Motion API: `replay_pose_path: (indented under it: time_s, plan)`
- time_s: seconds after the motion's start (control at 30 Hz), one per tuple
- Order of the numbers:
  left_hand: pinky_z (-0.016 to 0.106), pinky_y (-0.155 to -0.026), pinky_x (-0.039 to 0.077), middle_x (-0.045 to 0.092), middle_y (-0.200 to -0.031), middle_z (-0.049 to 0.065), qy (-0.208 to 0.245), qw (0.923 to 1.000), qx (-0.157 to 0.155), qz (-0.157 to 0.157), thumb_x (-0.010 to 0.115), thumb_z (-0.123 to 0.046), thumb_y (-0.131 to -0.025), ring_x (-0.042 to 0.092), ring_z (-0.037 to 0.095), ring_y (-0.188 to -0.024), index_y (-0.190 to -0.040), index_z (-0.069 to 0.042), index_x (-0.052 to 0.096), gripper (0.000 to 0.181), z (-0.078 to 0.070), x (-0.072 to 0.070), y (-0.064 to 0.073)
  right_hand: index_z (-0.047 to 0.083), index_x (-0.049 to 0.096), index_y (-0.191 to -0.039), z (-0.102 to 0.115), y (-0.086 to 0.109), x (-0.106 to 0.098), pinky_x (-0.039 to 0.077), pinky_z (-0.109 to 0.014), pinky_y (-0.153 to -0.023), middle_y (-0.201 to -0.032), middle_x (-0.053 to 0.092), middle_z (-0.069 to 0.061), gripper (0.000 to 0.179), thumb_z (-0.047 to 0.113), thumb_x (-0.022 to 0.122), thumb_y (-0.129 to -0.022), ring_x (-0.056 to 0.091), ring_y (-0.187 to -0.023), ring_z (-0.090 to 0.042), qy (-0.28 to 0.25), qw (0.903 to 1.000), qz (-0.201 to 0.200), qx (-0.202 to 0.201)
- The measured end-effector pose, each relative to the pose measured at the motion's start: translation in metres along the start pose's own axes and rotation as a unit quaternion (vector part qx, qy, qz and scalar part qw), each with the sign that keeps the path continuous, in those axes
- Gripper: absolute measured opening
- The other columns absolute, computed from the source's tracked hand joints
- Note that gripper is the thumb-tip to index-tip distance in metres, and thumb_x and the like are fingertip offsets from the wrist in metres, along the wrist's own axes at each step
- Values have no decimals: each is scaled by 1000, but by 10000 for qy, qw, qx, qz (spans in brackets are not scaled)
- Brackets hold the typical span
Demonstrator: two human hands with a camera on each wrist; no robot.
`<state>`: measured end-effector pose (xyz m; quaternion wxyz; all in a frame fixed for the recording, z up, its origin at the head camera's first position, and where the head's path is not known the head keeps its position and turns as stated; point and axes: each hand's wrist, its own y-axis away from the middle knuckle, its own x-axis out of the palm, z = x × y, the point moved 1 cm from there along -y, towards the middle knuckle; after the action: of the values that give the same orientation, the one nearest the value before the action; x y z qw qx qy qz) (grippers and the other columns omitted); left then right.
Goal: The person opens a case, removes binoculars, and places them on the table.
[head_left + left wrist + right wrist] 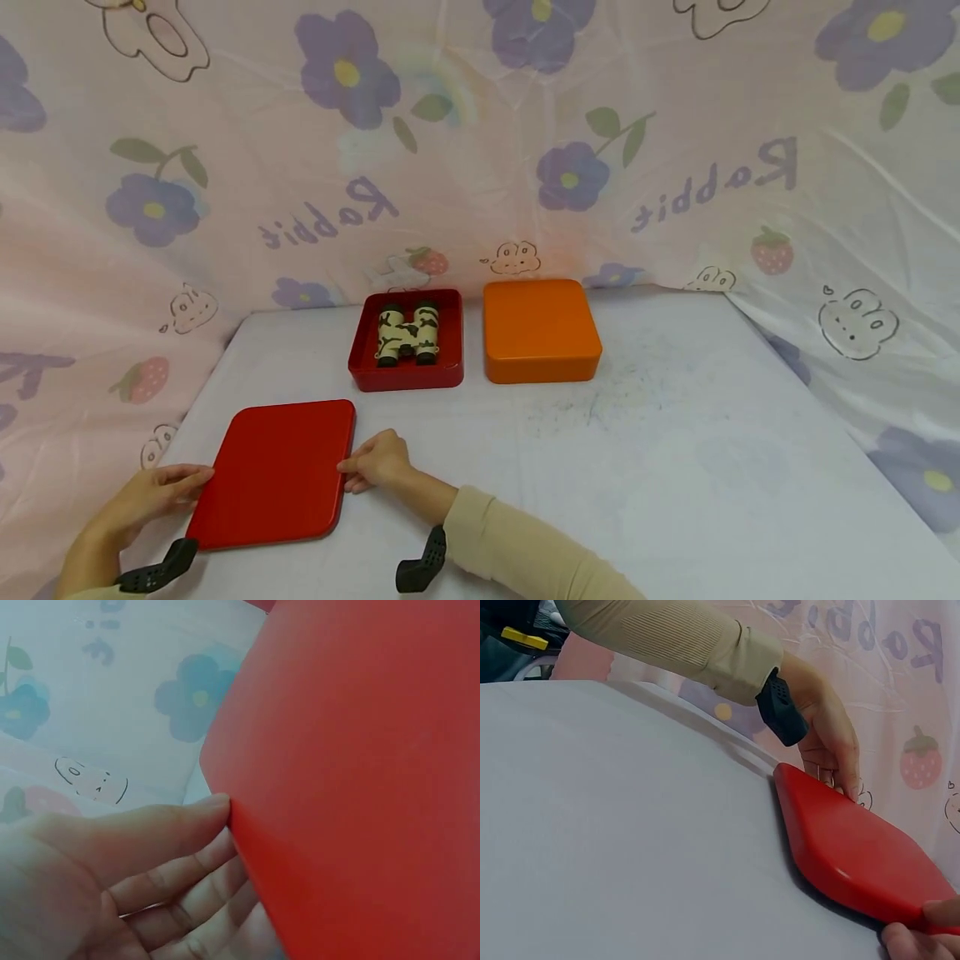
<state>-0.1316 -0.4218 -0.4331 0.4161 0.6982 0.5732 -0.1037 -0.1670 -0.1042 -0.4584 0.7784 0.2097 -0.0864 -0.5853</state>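
A flat red lid (273, 475) with rounded corners lies low over the near left of the white table, between both hands. My left hand (146, 504) grips its left edge; in the left wrist view the thumb (202, 817) presses on the edge and the other fingers curl beneath. On the opposite edge, my right hand (381, 461) pinches the lid between thumb and fingers. In the right wrist view the lid (855, 851) shows its side wall close over the table. Behind it stands a dark red open box (408, 379) with camouflage-patterned binoculars (407, 335) inside.
An orange box (542, 329), its smooth top facing up, stands right of the dark red box near the back of the table (675, 467). A patterned curtain (480, 150) hangs behind and along the sides. Faint dark smudges mark the cloth in front of the orange box.
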Motion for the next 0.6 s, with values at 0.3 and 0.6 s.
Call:
replay_pose_path:
  time_s: [0.3,0.6]
  plan:
    - [41,-86,59,70,-113,24,-143,9996,-155,-182,50,-33,-100,68,9,-87,-127,15,52,55,2,3,-2,-3,71,-70,-1,2,4,53,-22,-44,-62,71,-16,11,3,77,-77,72,-57,-27,-87,9999,-15,-118]
    - [49,-89,56,71,-111,23,-199,9991,-223,-295,50,-36,-99,71,17,-88,-125,13,55,56,6,1,-5,-2,70,-68,0,3,7,51,-19,-43,-59,70,-16,13,4,78,-77,71,-55,-25,-16,9998,-152,-137]
